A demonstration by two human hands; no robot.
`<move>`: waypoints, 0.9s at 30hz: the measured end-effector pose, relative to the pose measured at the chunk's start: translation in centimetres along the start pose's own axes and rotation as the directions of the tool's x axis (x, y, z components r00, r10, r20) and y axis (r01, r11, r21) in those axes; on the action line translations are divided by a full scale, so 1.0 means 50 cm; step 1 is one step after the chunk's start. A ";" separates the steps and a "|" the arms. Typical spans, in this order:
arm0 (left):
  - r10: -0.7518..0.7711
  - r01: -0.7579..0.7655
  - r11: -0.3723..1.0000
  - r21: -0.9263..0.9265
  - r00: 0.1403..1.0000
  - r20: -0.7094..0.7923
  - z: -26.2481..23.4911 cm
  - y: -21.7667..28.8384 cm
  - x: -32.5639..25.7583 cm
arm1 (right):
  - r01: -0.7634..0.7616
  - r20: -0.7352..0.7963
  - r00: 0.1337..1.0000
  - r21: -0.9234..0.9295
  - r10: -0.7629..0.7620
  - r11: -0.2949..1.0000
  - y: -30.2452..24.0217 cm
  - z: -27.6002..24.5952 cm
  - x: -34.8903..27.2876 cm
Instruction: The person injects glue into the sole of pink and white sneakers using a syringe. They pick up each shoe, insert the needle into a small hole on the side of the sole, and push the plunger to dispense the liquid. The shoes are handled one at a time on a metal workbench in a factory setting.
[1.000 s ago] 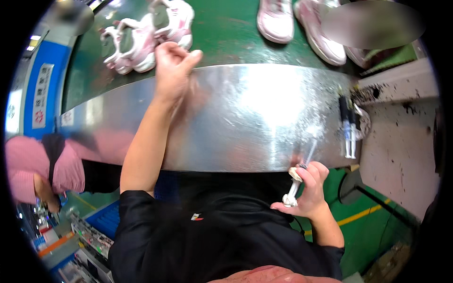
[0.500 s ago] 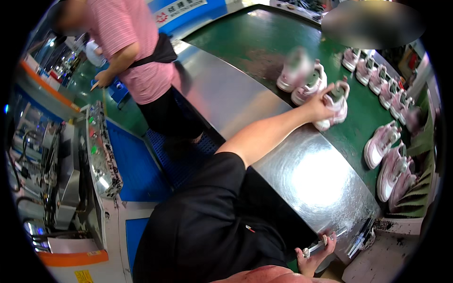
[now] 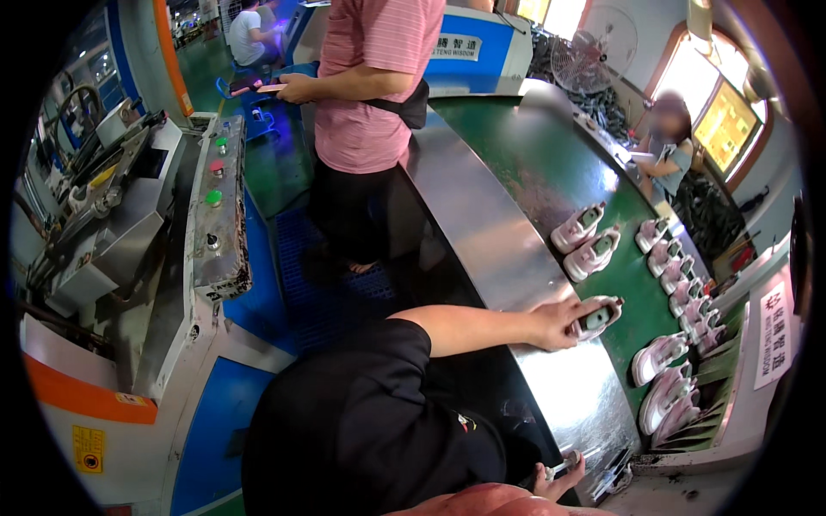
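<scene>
My left hand [image 3: 555, 323] reaches across the steel table edge [image 3: 482, 232] and grips a small pink and white shoe [image 3: 601, 316] at the border of the green belt [image 3: 551, 163]. My right hand [image 3: 561, 475] sits low at the bottom of the view, closed around a thin white tool [image 3: 559, 468] whose tip is hidden. Two more pink shoes [image 3: 587, 242] stand side by side on the belt beyond the held one. Several others [image 3: 675, 344] line the belt's far side.
A person in a pink shirt [image 3: 372, 86] stands close on my left by the steel edge. Another person [image 3: 664, 146] works at the belt's far end. A grey machine with a button panel [image 3: 219, 206] stands on the left, with blue floor [image 3: 284, 284] between.
The view has swung left and away from the belt. My left hand stays on the pink shoe, and my right hand still holds the tool low down.
</scene>
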State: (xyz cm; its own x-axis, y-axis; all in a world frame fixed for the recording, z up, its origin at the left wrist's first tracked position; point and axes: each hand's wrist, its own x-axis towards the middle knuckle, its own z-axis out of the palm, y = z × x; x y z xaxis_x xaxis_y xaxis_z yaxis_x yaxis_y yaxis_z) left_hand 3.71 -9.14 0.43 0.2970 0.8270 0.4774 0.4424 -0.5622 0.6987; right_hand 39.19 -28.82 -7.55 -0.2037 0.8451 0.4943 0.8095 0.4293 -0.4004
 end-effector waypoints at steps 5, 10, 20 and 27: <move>-0.099 0.116 0.986 -0.116 0.985 0.141 -0.025 0.051 -0.025 | -0.145 -0.053 0.983 0.380 0.178 0.914 0.144 0.009 -0.030; -0.476 0.507 0.657 -0.558 0.853 0.214 -0.033 -0.009 0.042 | -0.370 0.069 0.909 0.588 0.411 0.719 0.189 -0.017 -0.046; -0.507 0.527 0.850 0.000 0.818 0.272 0.095 -0.162 0.225 | -0.460 0.063 0.842 0.605 0.536 0.650 0.017 -0.072 -0.060; -0.414 0.437 0.899 -0.031 0.872 0.262 0.032 -0.182 0.260 | -0.622 0.294 0.753 0.611 0.589 0.490 -0.163 -0.100 0.046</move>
State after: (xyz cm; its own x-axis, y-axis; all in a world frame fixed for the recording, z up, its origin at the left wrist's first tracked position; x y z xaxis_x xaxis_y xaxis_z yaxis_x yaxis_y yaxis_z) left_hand 4.91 6.76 -0.58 0.2971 0.9548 -0.0129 0.5013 -0.1445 0.8532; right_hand 34.88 -31.96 0.69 0.1621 0.9826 -0.0903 0.1866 -0.1204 -0.9750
